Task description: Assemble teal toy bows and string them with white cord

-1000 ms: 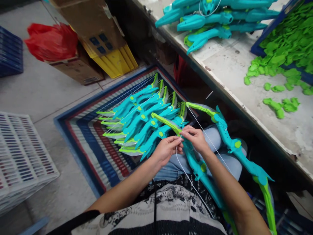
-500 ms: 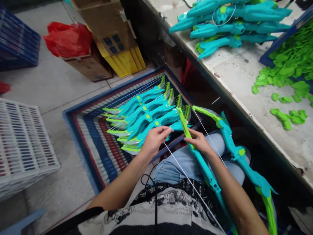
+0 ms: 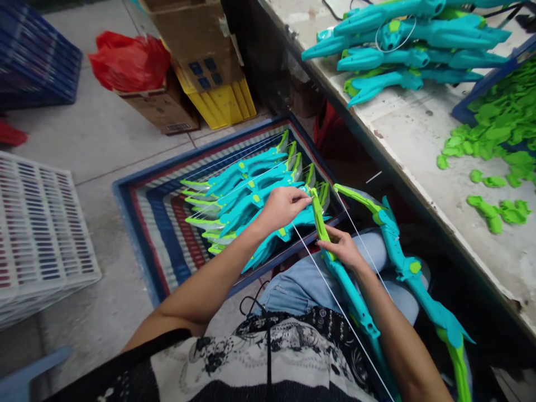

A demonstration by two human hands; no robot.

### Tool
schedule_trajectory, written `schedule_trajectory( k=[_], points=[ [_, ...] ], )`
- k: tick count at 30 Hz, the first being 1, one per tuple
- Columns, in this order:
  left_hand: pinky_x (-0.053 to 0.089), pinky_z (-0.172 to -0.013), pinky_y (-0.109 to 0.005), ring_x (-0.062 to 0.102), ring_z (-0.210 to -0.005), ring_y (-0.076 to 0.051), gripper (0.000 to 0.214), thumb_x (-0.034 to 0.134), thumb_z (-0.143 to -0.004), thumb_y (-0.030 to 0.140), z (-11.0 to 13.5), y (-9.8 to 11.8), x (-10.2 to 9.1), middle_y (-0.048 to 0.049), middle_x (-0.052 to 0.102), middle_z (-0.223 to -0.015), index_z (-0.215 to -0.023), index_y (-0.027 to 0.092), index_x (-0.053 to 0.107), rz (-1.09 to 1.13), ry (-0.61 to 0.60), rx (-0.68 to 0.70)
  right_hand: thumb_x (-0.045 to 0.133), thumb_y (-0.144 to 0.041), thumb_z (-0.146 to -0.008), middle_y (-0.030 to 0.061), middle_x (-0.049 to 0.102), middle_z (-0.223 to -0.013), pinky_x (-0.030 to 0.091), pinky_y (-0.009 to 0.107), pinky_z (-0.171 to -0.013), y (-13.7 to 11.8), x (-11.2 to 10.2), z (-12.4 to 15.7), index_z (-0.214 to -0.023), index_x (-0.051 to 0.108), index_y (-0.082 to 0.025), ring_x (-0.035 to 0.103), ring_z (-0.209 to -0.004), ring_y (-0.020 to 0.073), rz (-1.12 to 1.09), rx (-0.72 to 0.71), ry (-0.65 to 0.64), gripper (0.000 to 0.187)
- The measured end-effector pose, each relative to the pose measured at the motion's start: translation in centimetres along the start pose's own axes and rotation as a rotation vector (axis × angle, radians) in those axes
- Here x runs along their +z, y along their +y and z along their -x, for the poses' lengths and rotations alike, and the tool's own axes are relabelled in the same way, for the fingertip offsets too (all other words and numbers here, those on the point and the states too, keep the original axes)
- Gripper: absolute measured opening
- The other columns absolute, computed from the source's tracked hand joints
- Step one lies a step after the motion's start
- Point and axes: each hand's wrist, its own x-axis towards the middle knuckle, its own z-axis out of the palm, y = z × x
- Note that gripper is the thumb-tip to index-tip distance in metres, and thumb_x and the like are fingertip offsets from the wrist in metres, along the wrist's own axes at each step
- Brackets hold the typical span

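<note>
A teal toy bow (image 3: 349, 296) with a green limb slants across my lap. My right hand (image 3: 341, 245) is closed around that limb, near where green meets teal. My left hand (image 3: 287, 207) pinches the end of a white bowstring (image 3: 320, 272) at the limb's tip; the fingers hide whether the end is hooked on. From my left hand the string runs down beside the bow toward my body. A second toy bow (image 3: 402, 262), its string strung from its upper tip, rests over my legs to the right.
A striped basket (image 3: 144, 223) in front of me holds several finished-looking bows (image 3: 247, 184). On the workbench (image 3: 402, 131) at right lie stacked teal bow bodies (image 3: 402, 53) and loose green parts (image 3: 494, 134). A white crate (image 3: 46, 223), cardboard box (image 3: 161, 109) and yellow crate (image 3: 228, 103) stand on the floor.
My left hand has moved up and right, bringing the string end from beside the bow to the limb's tip. My right hand keeps its hold. The view has shifted slightly.
</note>
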Motion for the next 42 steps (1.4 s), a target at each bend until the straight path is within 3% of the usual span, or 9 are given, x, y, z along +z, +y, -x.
schedule_trajectory(
  k=[10,25,29,33,37,42],
  points=[
    [0.039,-0.064,-0.026,0.056,-0.063,-0.014,0.014,0.060,-0.079,0.020,-0.9,0.4,-0.8,-0.0022,0.066,-0.068,-0.073,0.016,0.073,-0.189,-0.084,0.127,0.083,-0.035,-0.060,0.0050,0.074,-0.104,0.049,0.040,-0.095,0.2,0.0,-0.1,-0.121,0.065,-0.021,0.067,-0.101,0.0237,0.003,0.001,0.005,0.065],
    [0.039,-0.064,-0.028,0.058,-0.070,-0.018,0.026,0.047,-0.087,0.022,-1.7,1.1,-1.9,-0.0067,0.061,-0.075,-0.079,0.015,0.071,-0.577,-0.217,0.273,0.083,-0.035,-0.060,0.0050,0.074,-0.104,0.050,0.042,-0.095,0.0,0.3,0.0,-0.120,0.066,-0.021,0.067,-0.100,0.0240,0.010,-0.004,0.024,0.064],
    [0.039,-0.067,-0.028,0.058,-0.071,-0.018,0.018,0.054,-0.084,0.022,-1.9,1.1,-1.3,-0.0047,0.062,-0.071,-0.073,0.015,0.067,-0.433,-0.172,0.244,0.083,-0.035,-0.059,0.0053,0.074,-0.102,0.050,0.041,-0.094,0.0,0.2,0.0,-0.120,0.066,-0.021,0.068,-0.098,0.0234,0.013,0.000,0.039,0.064],
    [0.039,-0.062,-0.025,0.056,-0.059,-0.013,0.004,0.062,-0.080,0.021,-1.6,0.6,-0.2,0.0021,0.059,-0.059,-0.080,0.017,0.061,-0.098,-0.090,0.091,0.082,-0.036,-0.060,0.0049,0.074,-0.104,0.051,0.040,-0.093,0.0,0.3,0.2,-0.119,0.067,-0.022,0.068,-0.098,0.0234,-0.007,-0.013,0.048,0.062],
    [0.040,-0.057,-0.023,0.056,-0.053,-0.011,0.029,0.064,-0.078,0.024,-1.1,0.3,0.5,0.0061,0.059,-0.055,-0.104,0.016,0.054,0.246,-0.126,-0.034,0.082,-0.038,-0.060,0.0042,0.071,-0.112,0.051,0.041,-0.094,0.4,0.7,0.4,-0.118,0.067,-0.023,0.066,-0.102,0.0244,-0.014,-0.047,0.032,0.062],
    [0.042,-0.056,-0.023,0.057,-0.055,-0.012,0.028,0.064,-0.077,0.031,-1.0,0.1,0.6,0.0041,0.061,-0.056,-0.098,0.014,0.057,0.337,-0.145,-0.053,0.075,-0.044,-0.069,0.0053,0.071,-0.114,0.049,0.042,-0.097,0.3,0.9,0.6,-0.118,0.068,-0.023,0.064,-0.106,0.0252,0.139,-0.140,0.087,0.054]
  ],
)
